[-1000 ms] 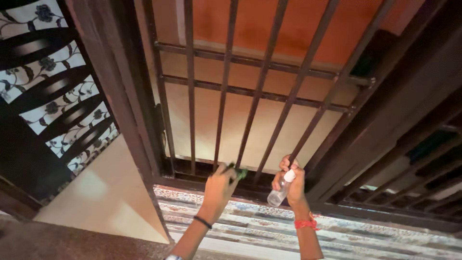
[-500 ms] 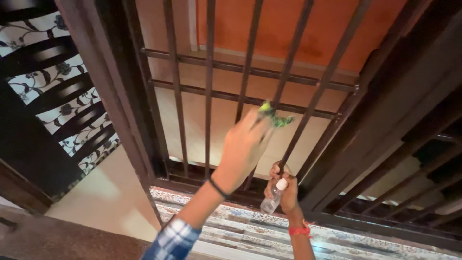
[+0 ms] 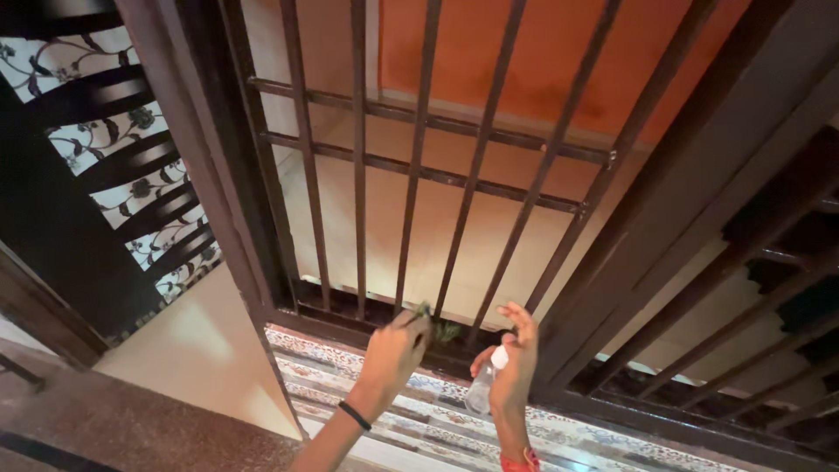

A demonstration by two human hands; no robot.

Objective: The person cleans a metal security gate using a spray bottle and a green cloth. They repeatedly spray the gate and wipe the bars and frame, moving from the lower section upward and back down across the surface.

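**Both hands low at the barred gate, one with a green cloth, one with a spray bottle**

The left hand (image 3: 393,354) has its fingers (image 3: 411,325) pinched around a small green cloth (image 3: 440,329), which sticks out just past the fingertips and is blurred. The cloth sits at the foot of a dark vertical bar (image 3: 463,188) of the metal gate (image 3: 367,175), right where the bars meet the bottom rail (image 3: 350,325); whether it actually touches the bar cannot be told. A thin dark band (image 3: 355,415) circles the left wrist.

Just beside it, the right hand (image 3: 511,371) is wrapped around a small clear spray bottle (image 3: 483,385) with a white top. The lower fingers grip the bottle body, while the upper fingers (image 3: 522,316) are lifted and spread above the nozzle. The bottle hangs tilted, its base pointing down and toward the left hand. A red band (image 3: 524,461) shows at the right wrist at the picture's lower edge.

Outward from the hands, beneath both wrists, lies a patterned tiled step (image 3: 419,419) in pale and brownish tones. Beyond the bars, past the fingertips, are a pale floor and an orange wall (image 3: 542,61). Two horizontal crossbars tie the verticals together farther up. To the outside of the left hand stands a dark wooden door frame (image 3: 201,175), and past that a dark panel with white floral insets (image 3: 114,140). On the right hand's outer side runs a heavy dark frame with slats (image 3: 769,262).
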